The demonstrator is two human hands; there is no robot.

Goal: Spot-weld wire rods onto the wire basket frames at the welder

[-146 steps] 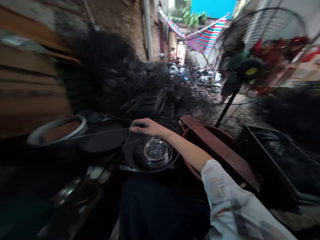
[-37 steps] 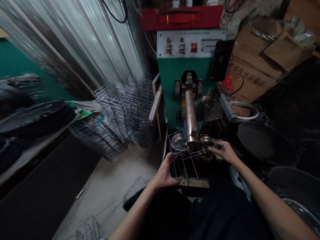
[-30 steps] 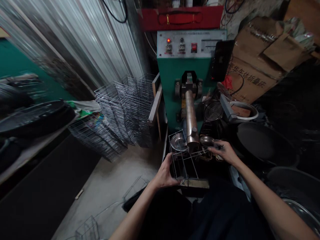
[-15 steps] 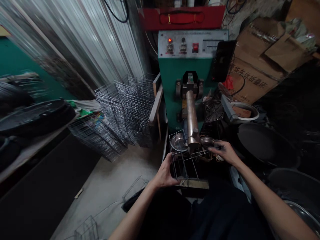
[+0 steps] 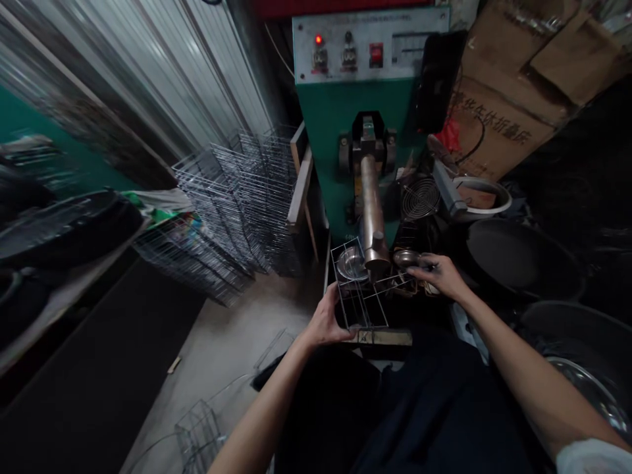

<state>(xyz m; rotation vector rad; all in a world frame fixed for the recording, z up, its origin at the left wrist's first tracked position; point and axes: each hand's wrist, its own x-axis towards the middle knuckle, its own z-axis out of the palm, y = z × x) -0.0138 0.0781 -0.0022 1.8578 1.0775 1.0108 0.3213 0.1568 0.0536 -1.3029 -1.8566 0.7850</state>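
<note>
My left hand [image 5: 330, 320] grips the left side of a small wire rack [image 5: 363, 308], thumb at its lower edge and fingers along its side. The rack lies below the end of a metal cylinder arm [image 5: 374, 210] that juts from a green machine [image 5: 320, 145]. A shallow metal dish [image 5: 351, 262] shows behind the rack's upper wires. My right hand [image 5: 439, 273] is closed, fingertips at the rim of a small round metal dish [image 5: 407, 258] and close to the rack's right-hand wires. What lies between those fingertips is too dark to make out.
Stacked wire racks [image 5: 247, 204] stand left of the machine by a wooden board [image 5: 300, 187]. Large dark pans [image 5: 523, 257] and a cardboard box [image 5: 503, 125] are at right. More wire frames [image 5: 197, 431] lie on the floor. A red lamp [image 5: 318, 39] glows on the panel.
The view has tipped downward, so the machine sits higher in the picture. Both hands keep about the same places at the rack and the small dish.
</note>
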